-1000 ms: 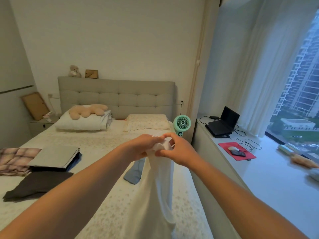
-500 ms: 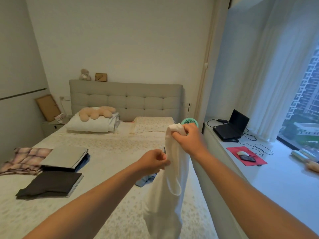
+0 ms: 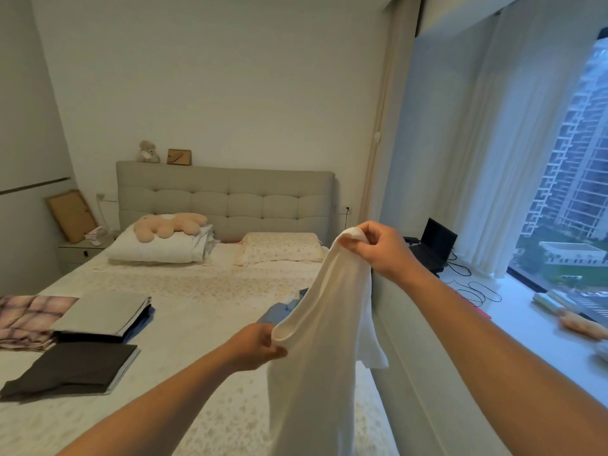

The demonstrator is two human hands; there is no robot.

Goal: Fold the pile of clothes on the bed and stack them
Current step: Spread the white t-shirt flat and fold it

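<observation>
In the head view, a white garment [image 3: 322, 340] is held up in the air above the right side of the bed [image 3: 204, 291], hanging down out of the bottom of the picture. Its upper corner is pinched by the right hand [image 3: 378, 248], raised in front of the headboard's right end, with fingers curled round the bunched cloth. A rolled edge lower down is gripped by the left hand [image 3: 260, 345], fingers and thumb closed on the fabric, so the edge between the two hands runs on a slant. Behind the garment, a blue piece of clothing [image 3: 279, 311] lies crumpled on the bedspread. On the left half of the bed, a grey folded garment [image 3: 105, 312] is stacked on darker folded pieces; just in front of it a dark brown folded garment [image 3: 72, 366] lies flat, and a pink plaid cloth [image 3: 26, 317] sits beside them at the left edge. A plush toy [image 3: 167, 225] rests on the white pillow at the head. A laptop [image 3: 434, 245] stands open on the window ledge to the right.
</observation>
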